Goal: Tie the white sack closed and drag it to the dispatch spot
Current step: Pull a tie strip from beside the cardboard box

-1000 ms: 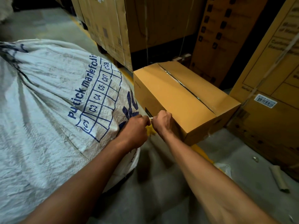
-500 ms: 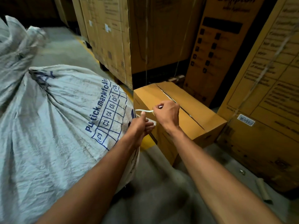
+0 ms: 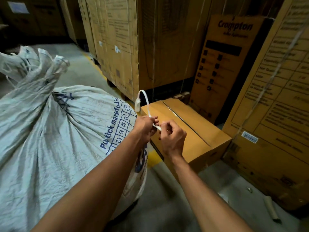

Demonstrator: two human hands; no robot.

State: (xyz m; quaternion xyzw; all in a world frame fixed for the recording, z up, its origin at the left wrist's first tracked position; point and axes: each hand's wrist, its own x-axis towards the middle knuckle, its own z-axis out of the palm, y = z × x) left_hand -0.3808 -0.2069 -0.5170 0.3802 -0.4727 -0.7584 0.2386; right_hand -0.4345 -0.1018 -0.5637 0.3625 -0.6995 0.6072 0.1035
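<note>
A large white woven sack with blue print fills the left of the view, its gathered neck bunched at the upper left. Both hands are raised to the right of the sack, over a cardboard box. My left hand pinches a white plastic tie strip that arcs upward and ends in a small locking head. My right hand grips the strip's lower end. The two hands almost touch. The strip is apart from the sack's neck.
A closed cardboard box lies on the concrete floor just beyond the hands. Tall cartons stand behind it and on the right. A cardboard tube lies on the floor at the lower right. A yellow floor line runs under the box.
The hands have risen from low beside the sack and drawn out the white strip, which now curves upward. The view has tilted up, showing the sack's neck.
</note>
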